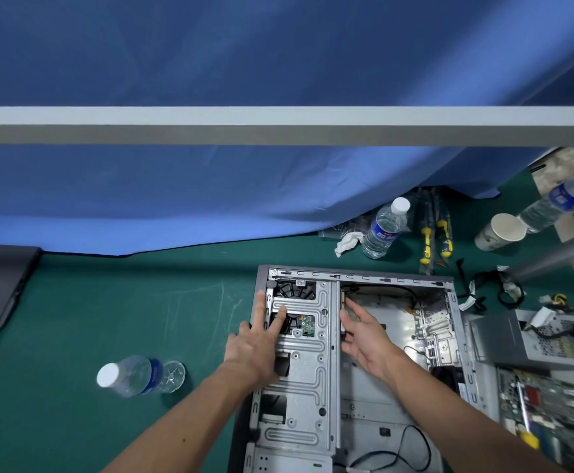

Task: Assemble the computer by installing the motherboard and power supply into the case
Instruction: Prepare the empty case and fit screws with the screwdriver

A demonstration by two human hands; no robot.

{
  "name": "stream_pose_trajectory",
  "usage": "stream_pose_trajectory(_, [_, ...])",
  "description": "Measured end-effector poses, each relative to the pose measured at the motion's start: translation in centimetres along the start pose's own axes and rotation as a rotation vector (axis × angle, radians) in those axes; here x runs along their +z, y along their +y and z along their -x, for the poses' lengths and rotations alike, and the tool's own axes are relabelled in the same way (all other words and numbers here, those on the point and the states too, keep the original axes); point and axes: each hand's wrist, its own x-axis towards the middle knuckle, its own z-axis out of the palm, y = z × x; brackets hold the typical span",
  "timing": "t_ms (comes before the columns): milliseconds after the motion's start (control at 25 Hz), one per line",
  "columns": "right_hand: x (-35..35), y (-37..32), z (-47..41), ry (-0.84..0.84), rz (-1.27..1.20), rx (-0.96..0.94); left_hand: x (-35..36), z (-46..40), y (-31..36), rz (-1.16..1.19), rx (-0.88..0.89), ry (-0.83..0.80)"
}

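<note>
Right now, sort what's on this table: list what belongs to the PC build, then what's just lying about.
Belongs to the build:
computer case
power supply
motherboard
loose cables
yellow-handled screwdrivers

Just lying about:
upright water bottle
water bottle lying on its side
paper cup
crumpled tissue

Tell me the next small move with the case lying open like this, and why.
Probably reach the right hand over to the motherboard beside the case and bring it in. The case's main bay looks bare metal, both hands hold nothing, and the board and power supply sit outside on the right. The left hand rests on the drive cage, steadying it.
</note>
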Motion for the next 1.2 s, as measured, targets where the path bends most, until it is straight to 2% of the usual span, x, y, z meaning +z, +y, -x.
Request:
stream_pose_trajectory(240, [-0.1, 0.4, 0.8, 0.019, 0.01, -0.002, -0.2, 0.2, 0.0, 0.0, -0.01, -0.016])
stream_pose_trajectory(440, [-1.5, 1.0, 3.3, -0.004, 0.197, -0.062, -0.3, 0.3, 0.2, -0.012, -0.024, -0.027])
stream_pose_trajectory(560, [-2.8, 0.8, 5.6, 0.097, 0.5, -0.242, -0.6, 0.4, 0.1, 0.001, -0.046, -0.036])
stream_pose_trajectory(680, [-5.3, 0.4, 8.0, 0.316, 0.891, -0.573, -0.9, 0.7, 0.2, 0.025, -0.059, -0.035])
stream_pose_trajectory(760, [-7.3, 0.4, 9.4, 0.462, 1.049, -0.706, -0.9, 1.0, 0.2, 0.063, -0.06, -0.023])
stream_pose_trajectory(840, [-9.1, 1.0, 10.0, 0.56, 1.207, -0.648, -1.0, 1.3, 0.0, 0.104, -0.068, -0.003])
stream_pose_trajectory(920, [-10.4, 1.8, 10.6, 0.544, 1.296, -0.466, -0.6, 2.1, 0.2, 0.111, -0.099, 0.041])
stream_pose_trajectory(1000, [-11.6, 3.1, 11.1, 0.425, 1.32, -0.349, 0.7, 3.3, 1.4, 0.114, -0.112, 0.121])
stream_pose_trajectory(1040, [-12.3, 3.5, 11.3, 0.364, 1.288, -0.349, 1.5, 4.0, 2.4, 0.13, -0.09, 0.148])
stream_pose_trajectory(1120, [-13.7, 3.3, 11.8, 0.283, 1.068, -0.406, 3.2, 5.3, 5.1, 0.221, 0.001, 0.121])
stream_pose_trajectory(1200, [-15.8, 2.1, 12.2, 0.305, 0.824, -0.435, 4.1, 5.9, 8.1, 0.327, 0.037, 0.026])
